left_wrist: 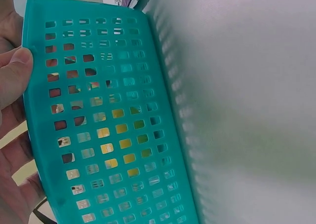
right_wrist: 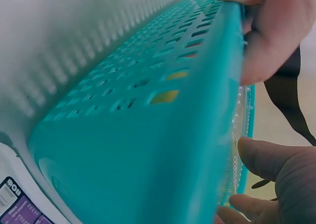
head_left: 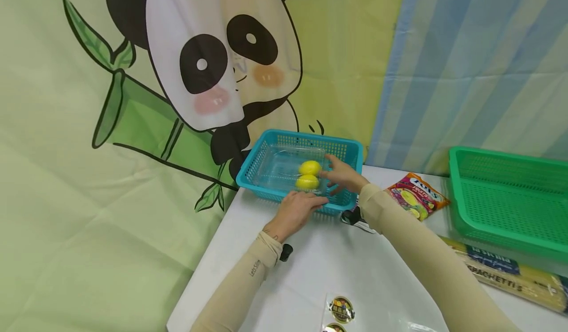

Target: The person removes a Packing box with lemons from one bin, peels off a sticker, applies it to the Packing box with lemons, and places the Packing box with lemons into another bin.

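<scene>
A blue perforated basket [head_left: 253, 186] stands on the white table against the curtain. Inside it lies a clear plastic container [head_left: 277, 162] with two yellow lemons [head_left: 309, 168] at its right end. My left hand [head_left: 295, 211] grips the basket's near rim, its thumb along the rim and its fingers reaching over to the inside. The lemons show yellow through the holes in the left wrist view. At the basket's right end my right hand [head_left: 343, 175] reaches in, fingers spread beside the container's end. The right wrist view shows its thumb [right_wrist: 261, 157] close to the clear plastic.
An orange and purple Fox's candy bag [head_left: 417, 196] lies right of the basket, near a green basket [head_left: 459, 208]. A spaghetti pack [head_left: 510, 277] lies before the green one. A packet with a purple label [right_wrist: 22, 209] is beside the blue basket. Round stickers [head_left: 341, 309] lie in front.
</scene>
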{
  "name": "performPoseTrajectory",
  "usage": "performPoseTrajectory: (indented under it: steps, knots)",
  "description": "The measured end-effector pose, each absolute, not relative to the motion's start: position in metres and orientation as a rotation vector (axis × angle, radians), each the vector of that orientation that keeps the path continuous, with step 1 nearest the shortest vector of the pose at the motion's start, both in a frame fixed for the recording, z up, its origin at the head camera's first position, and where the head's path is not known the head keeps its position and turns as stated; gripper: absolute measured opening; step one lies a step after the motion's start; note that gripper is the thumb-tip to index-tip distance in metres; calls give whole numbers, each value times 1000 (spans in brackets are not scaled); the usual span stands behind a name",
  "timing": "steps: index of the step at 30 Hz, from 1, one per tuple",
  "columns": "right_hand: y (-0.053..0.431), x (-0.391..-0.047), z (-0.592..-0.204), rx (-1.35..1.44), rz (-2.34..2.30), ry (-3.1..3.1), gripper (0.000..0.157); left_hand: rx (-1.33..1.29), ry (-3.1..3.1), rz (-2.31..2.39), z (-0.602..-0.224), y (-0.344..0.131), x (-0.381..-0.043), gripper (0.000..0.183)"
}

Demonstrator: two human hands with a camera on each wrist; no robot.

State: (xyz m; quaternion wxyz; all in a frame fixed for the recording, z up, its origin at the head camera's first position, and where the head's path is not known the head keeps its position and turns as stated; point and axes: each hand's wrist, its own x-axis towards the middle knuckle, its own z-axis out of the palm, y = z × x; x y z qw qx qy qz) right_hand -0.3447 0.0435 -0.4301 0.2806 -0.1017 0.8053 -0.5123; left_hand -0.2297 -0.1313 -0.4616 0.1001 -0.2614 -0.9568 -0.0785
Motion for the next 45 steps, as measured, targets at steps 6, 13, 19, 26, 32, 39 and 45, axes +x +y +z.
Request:
performPoseTrajectory:
  steps: [6,13,19,26,32,39,45]
  knots:
    - [39,-346,-433,-305,-1398,2163,86,-771,-2832,-252,-461,-131,-228,32]
    - [39,-344,-432,-324,-1444,2093,86,-775,-2837,-269,-461,-130,-228,33]
    - [39,-342,-432,-332,-1448,2092,91,-771,-2839,-296,-460,-129,-228,32]
    - [34,-341,-434,-277,-1493,2144,83,-756,-2838,-288,-460,-129,-228,31]
    - [30,-343,-436,-202,-1476,2155,81,-759,-2836,-283,-460,-130,-229,31]
    - [28,-343,-438,-194,-1477,2121,80,-752,-2849,-285,-459,-131,-229,32]
    - [28,-342,-441,-220,-1480,2138,80,-751,-2852,-282,-460,-132,-228,32]
